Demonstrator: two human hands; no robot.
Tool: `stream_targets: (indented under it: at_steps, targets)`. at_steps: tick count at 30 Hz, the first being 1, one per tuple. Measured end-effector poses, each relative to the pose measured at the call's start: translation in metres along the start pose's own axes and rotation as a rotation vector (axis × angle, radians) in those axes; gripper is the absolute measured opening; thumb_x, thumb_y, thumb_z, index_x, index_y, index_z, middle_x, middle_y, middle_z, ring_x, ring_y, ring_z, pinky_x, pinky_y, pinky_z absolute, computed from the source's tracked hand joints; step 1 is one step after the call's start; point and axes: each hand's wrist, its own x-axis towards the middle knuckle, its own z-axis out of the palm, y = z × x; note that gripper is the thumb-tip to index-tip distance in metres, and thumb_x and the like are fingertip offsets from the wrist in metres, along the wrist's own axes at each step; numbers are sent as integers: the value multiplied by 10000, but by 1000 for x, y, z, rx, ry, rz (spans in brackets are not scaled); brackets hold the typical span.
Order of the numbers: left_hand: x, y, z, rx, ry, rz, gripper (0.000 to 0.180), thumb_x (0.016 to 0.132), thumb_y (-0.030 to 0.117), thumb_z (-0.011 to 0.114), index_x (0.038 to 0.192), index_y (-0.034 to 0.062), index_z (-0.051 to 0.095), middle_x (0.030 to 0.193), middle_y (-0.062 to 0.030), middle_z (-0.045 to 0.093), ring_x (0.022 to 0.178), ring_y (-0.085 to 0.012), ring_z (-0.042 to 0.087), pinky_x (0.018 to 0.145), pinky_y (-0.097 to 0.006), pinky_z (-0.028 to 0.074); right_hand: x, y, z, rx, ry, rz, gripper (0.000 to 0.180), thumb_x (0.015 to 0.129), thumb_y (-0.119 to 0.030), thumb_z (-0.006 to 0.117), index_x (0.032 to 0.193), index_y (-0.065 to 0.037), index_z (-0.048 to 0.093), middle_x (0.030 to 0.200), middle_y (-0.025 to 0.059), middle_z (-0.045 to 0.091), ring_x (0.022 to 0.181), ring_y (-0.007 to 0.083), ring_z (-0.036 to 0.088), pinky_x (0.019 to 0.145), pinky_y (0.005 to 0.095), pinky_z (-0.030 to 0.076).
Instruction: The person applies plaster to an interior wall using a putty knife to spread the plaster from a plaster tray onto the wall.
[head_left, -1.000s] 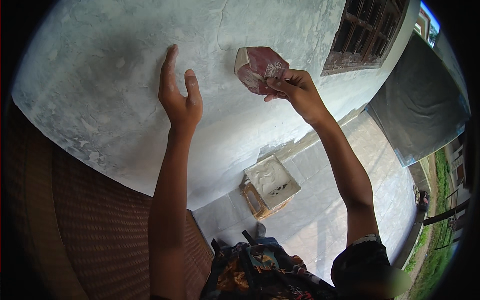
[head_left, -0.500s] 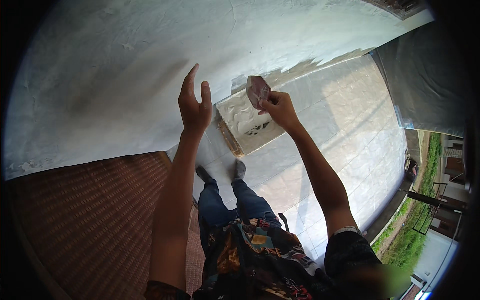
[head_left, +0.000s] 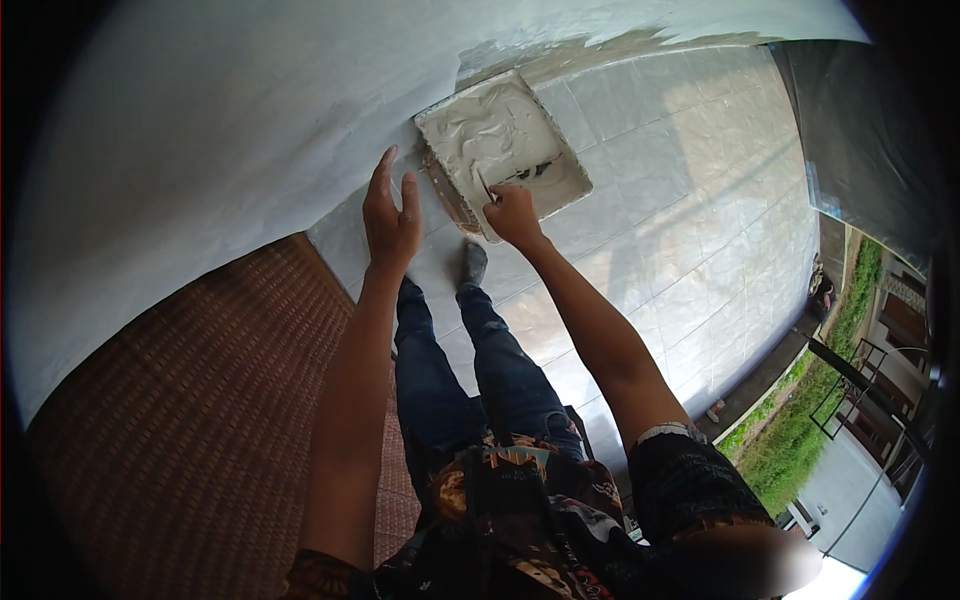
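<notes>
My right hand (head_left: 514, 214) is closed around a small flat scraper (head_left: 486, 186). Its blade is turned nearly edge-on and points down over the wet plaster (head_left: 495, 130); whether it touches the plaster I cannot tell. The plaster is pale grey and ridged, filling a square tray (head_left: 447, 192) with a smeared brown side, and some dark streaks show in it. My left hand (head_left: 391, 218) is raised beside the wall, fingers stretched up and thumb apart, holding nothing.
A pale plastered wall (head_left: 230, 150) rises along the left and top, with a darker unfinished strip low behind the tray. Grey tiles (head_left: 690, 220) cover the floor. A brown woven-patterned surface (head_left: 210, 420) lies at lower left, and a dark sheet (head_left: 860, 140) hangs at right.
My right hand has come down toward the tray, and the scraper has turned from broad face to edge. My view has tilted lower, bringing more of the tray in. My left hand remains open.
</notes>
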Motion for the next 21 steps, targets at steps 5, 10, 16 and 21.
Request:
stream_targets:
  at_steps: [5,10,16,21]
  targets:
    - [-32,-36,-10,59,-27,-50,516,1038,278,508,1440,-46,486,1442,-255,542,1366,-381,508,1151,-434,380,0,4,51,-173,-112,200,170,823,-77,608,879,37,722,920,297,684,925,484,668,823,532,517]
    - [-56,-54,-10,37,-58,-100,522,1043,288,510,1436,-54,486,1438,-255,545,1367,-382,507,1150,-434,381,8,14,86,-303,-155,268,182,860,-64,597,958,-11,740,978,260,699,971,464,679,841,529,540]
    - [-71,-60,-20,56,-40,-127,461,1035,223,490,1417,-33,525,1436,-211,570,1385,-350,498,1169,-427,349,-22,-1,102,-316,-151,148,196,837,-48,595,970,-21,736,960,255,693,935,442,683,815,529,550]
    - [-70,-60,-17,40,-44,-106,506,1036,275,518,1429,-43,495,1430,-241,558,1361,-377,515,1147,-434,385,-60,-1,101,-201,-183,15,194,812,-39,593,952,5,720,930,254,690,846,472,660,770,542,539]
